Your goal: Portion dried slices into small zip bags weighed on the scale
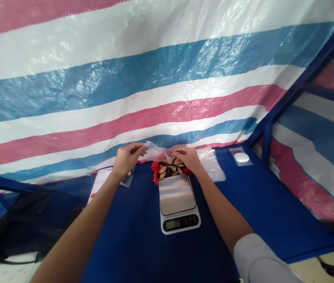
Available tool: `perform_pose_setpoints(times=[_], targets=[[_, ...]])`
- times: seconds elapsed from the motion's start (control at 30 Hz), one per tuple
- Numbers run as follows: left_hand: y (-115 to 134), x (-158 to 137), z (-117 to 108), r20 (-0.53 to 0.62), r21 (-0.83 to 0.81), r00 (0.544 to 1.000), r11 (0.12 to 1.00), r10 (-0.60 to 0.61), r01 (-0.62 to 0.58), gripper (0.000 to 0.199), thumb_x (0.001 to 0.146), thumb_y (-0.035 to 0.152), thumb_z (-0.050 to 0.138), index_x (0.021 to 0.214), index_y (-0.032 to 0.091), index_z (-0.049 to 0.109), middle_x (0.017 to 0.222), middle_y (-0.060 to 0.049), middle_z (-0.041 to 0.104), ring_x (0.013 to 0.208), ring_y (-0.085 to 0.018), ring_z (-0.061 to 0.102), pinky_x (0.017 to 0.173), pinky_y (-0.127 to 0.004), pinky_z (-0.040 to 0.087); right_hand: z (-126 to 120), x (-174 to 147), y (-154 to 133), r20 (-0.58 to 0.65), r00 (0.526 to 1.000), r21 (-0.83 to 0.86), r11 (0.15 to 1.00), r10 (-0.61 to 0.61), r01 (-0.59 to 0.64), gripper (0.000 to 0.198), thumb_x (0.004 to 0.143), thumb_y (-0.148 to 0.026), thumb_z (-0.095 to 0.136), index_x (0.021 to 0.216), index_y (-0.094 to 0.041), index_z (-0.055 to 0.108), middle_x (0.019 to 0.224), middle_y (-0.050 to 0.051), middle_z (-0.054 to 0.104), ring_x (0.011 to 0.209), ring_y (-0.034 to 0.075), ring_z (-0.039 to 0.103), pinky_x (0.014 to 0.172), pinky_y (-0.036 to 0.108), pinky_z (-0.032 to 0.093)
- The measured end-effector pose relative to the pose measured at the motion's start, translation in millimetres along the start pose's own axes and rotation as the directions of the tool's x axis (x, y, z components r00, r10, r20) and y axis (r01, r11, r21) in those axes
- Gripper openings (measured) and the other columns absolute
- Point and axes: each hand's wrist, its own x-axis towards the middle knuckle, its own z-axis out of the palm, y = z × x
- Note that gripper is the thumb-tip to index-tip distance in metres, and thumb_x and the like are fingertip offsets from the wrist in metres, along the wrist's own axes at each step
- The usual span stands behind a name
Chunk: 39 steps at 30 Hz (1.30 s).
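Observation:
Between my two hands stretches a clear plastic bag (157, 152), pinched at its left side by my left hand (128, 158) and at its right by my right hand (188, 158). Just below it sits an open red bag (155, 173) filled with dried brown-and-pale slices (171, 169) that look like dried mushrooms. In front of that stands a white kitchen scale (178, 204) with a bare metal plate; its display is too small to read. Part of the clear bag and the red bag is hidden behind my right hand.
A stack of clear plastic bags (212, 164) lies right of my right hand. Farther right, a white rounded object (241, 157) rests on a small clear bag. A phone (100, 181) and a small filled bag (128, 179) are at left, near a black bag (34, 220). Striped sheeting (143, 86) rises behind the blue table (131, 236).

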Motion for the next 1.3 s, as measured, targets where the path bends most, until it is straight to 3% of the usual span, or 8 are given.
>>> perform_pose_setpoints(times=[0.17,0.3,0.63,0.83,1.1,1.3], targets=[[-0.7,-5.6,-1.0,-0.005,-0.027,1.0,0.999,-0.025,0.024,0.036,0.079,0.051,0.071,0.088,0.017,0.076,0.075,-0.006,0.076,0.07,-0.02,0.071,0.064,-0.029,0.057,-0.8,-1.0,-6.1,0.019,0.999,-0.061,0.998,0.027,-0.026,0.019,0.083,-0.036,0.066,0.088,-0.025,0.08,0.092,0.003,0.078,0.074,0.019,0.071,0.07,0.03,0.059],[0.6,-10.4,-4.3,-0.005,-0.04,0.999,0.999,-0.034,0.034,0.038,0.077,0.052,0.072,0.089,0.017,0.076,0.076,-0.006,0.076,0.071,-0.02,0.072,0.066,-0.029,0.058,2.1,-6.2,-7.8,0.026,0.997,0.0,0.997,0.077,-0.077,0.022,0.081,-0.039,0.067,0.089,-0.022,0.079,0.083,0.003,0.076,0.064,0.018,0.069,0.065,0.031,0.058],[4.8,-30.6,-5.5,0.021,-0.093,0.998,0.994,-0.056,0.057,0.046,0.074,0.06,0.076,0.092,0.018,0.076,0.084,-0.008,0.079,0.082,-0.025,0.074,0.078,-0.035,0.06,-5.2,-19.5,-19.9,0.007,0.994,0.142,0.984,0.107,-0.107,0.03,0.075,-0.044,0.073,0.092,-0.02,0.078,0.082,0.004,0.076,0.067,0.017,0.068,0.064,0.029,0.058],[8.4,-43.2,-6.6,-0.005,-0.088,0.997,0.993,-0.074,0.073,0.038,0.077,0.055,0.075,0.091,0.02,0.076,0.086,-0.008,0.08,0.083,-0.027,0.075,0.072,-0.034,0.06,-6.4,-25.6,-26.6,0.014,0.994,0.224,0.968,0.108,-0.108,0.033,0.074,-0.046,0.075,0.092,-0.019,0.078,0.085,0.005,0.076,0.073,0.019,0.07,0.068,0.031,0.061],[-15.9,-53.6,10.5,-0.052,-0.295,0.988,0.948,-0.143,0.121,0.05,0.071,0.061,0.078,0.091,0.015,0.074,0.094,-0.011,0.08,0.09,-0.027,0.076,0.087,-0.037,0.059,-3.7,-33.5,-19.3,0.025,0.987,0.259,0.952,0.16,-0.161,0.037,0.069,-0.046,0.081,0.095,-0.019,0.077,0.085,0.004,0.076,0.077,0.02,0.072,0.08,0.036,0.064],[-28.8,-53.8,18.8,-0.116,-0.241,0.983,0.964,-0.145,0.114,0.046,0.075,0.059,0.074,0.092,0.016,0.074,0.091,-0.01,0.08,0.088,-0.025,0.076,0.087,-0.036,0.059,1.3,-30.7,-16.8,0.057,0.984,0.226,0.958,0.168,-0.177,0.032,0.069,-0.045,0.08,0.09,-0.02,0.077,0.084,0.003,0.077,0.077,0.019,0.073,0.079,0.035,0.063]])
